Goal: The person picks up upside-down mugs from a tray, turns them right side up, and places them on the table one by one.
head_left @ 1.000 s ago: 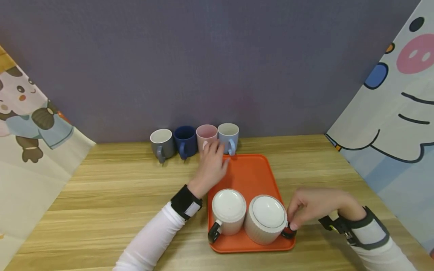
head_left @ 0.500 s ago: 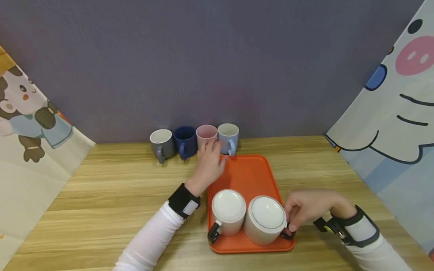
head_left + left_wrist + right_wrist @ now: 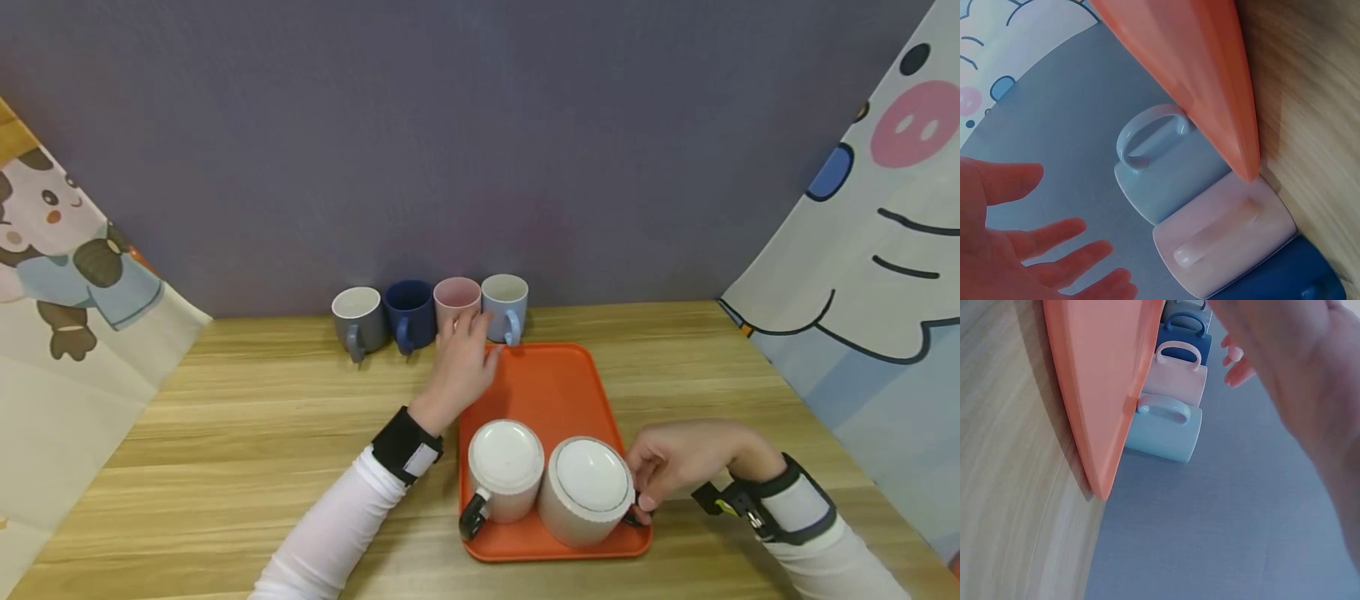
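Two ribbed off-white mugs stand upside down on the near part of an orange tray (image 3: 558, 375). The left one (image 3: 506, 467) has its black handle (image 3: 472, 515) toward the near left corner. At the right one (image 3: 588, 492), my right hand (image 3: 686, 458) pinches the black handle, which is mostly hidden. My left hand (image 3: 457, 371) hovers near the pink mug (image 3: 456, 296), beside the light blue mug (image 3: 504, 302). In the left wrist view its fingers (image 3: 1063, 272) are spread loosely, apart from the mugs, holding nothing.
A grey mug (image 3: 358, 317) and a navy mug (image 3: 409, 312) complete the upright row against the dark back panel (image 3: 480, 150). The tray's far edge lies close to the light blue mug. Printed cartoon sheets flank the wooden table (image 3: 247, 433).
The left hand has drawn back slightly toward the near left. My right hand has shifted a little left, and the right off-white mug has moved very slightly left and nearer.
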Tool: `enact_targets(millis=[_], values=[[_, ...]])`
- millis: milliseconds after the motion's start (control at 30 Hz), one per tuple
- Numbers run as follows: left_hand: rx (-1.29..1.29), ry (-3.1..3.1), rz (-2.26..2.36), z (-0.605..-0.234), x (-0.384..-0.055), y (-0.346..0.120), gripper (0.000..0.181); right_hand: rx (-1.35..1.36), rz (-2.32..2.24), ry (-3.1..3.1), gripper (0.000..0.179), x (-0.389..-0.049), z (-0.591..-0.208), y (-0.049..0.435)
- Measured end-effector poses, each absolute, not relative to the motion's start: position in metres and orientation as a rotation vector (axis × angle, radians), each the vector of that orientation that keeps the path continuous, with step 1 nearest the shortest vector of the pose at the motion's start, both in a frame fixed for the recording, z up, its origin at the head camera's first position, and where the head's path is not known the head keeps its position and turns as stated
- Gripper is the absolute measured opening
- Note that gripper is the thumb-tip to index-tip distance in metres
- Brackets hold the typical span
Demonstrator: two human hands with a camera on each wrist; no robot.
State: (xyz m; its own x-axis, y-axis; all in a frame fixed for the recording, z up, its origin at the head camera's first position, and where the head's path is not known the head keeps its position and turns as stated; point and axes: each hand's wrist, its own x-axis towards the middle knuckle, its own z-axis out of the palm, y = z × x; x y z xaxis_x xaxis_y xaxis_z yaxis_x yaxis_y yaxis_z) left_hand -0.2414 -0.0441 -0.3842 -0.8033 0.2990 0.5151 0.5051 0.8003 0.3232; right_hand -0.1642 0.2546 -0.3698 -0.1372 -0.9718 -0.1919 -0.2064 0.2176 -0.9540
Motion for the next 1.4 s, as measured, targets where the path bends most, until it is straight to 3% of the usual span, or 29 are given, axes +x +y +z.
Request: enact_targets(millis=[567,1400], values=[[-0.603,-2.562,-0.595,-0.385,-0.240,-0.044,0.049,-1.185,-1.079,1.662,0.008,-0.169,-0.381,0.258],[-0.599,-2.532,-0.608,-0.386,-0.241,-0.047,0.047,-1.267,-1.070,1.858,0.014,-0.172,-0.372,0.262]])
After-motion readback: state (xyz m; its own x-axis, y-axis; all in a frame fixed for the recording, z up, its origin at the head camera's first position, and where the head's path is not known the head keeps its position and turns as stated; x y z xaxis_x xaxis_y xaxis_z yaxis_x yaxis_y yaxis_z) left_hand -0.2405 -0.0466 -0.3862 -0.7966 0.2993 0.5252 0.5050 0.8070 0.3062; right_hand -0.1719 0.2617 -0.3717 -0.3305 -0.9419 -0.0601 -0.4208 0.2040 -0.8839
